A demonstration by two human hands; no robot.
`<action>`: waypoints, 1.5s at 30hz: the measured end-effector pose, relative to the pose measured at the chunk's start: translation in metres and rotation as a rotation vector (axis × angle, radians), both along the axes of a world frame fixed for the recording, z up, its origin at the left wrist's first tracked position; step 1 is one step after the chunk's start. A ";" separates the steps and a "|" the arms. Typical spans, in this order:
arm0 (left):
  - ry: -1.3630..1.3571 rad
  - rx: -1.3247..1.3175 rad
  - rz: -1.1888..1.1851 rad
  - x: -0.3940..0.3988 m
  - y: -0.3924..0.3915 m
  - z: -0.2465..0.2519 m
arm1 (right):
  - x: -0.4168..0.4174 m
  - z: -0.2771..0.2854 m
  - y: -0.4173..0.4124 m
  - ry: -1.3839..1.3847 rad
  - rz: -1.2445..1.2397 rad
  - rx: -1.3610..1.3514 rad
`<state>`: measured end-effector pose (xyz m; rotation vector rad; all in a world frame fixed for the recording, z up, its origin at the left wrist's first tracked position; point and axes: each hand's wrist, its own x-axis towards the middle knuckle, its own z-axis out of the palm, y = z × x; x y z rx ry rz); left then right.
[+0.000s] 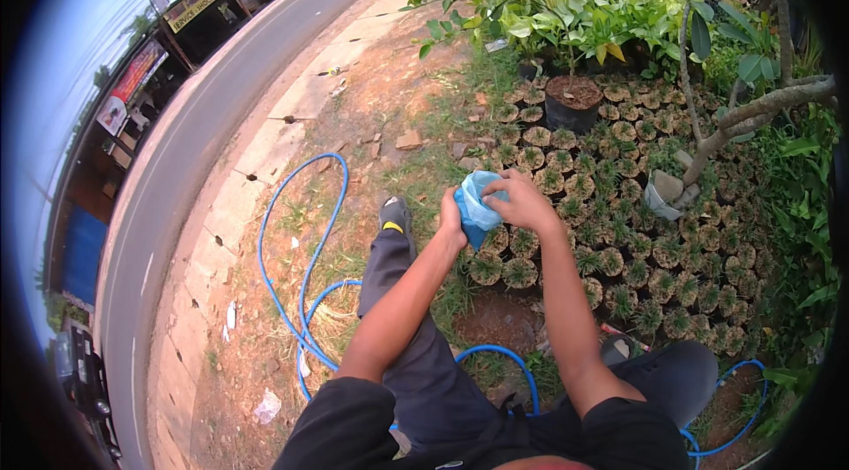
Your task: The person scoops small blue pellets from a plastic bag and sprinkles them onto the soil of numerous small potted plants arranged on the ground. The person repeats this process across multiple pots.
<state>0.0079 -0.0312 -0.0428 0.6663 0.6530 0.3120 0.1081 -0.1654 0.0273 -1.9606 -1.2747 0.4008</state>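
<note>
A blue plastic bag (479, 221) with a rolled-open, paler mouth is held up in front of me. My left hand (452, 214) is wrapped around its left side. At the bag's mouth, the fingers of my right hand (524, 199) dip over the rim. Whether those fingertips pinch anything inside is hidden. Just beyond and below the right hand stand many small potted seedlings (550, 179) in black grow bags, packed close together with grass-like leaves.
A blue hose (263, 238) loops over the ground at left and near my legs. Among the seedlings stand a large black pot (572, 108) and a white pot (660, 198) holding stones. A crooked tree branch (749, 113) reaches in from the right. Paving slabs border the road (219, 85).
</note>
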 end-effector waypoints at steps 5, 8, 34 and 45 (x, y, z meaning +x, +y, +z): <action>0.028 0.031 -0.028 -0.002 -0.009 0.018 | -0.002 0.001 0.003 0.053 -0.011 -0.062; 0.018 0.032 -0.018 -0.003 -0.004 0.012 | -0.008 -0.001 0.008 0.038 0.007 -0.042; 0.022 -0.057 -0.060 0.000 0.000 0.006 | -0.019 -0.013 0.018 -0.016 -0.128 0.002; -0.041 -0.153 -0.088 -0.002 -0.001 0.018 | -0.011 -0.004 0.011 0.031 -0.109 0.050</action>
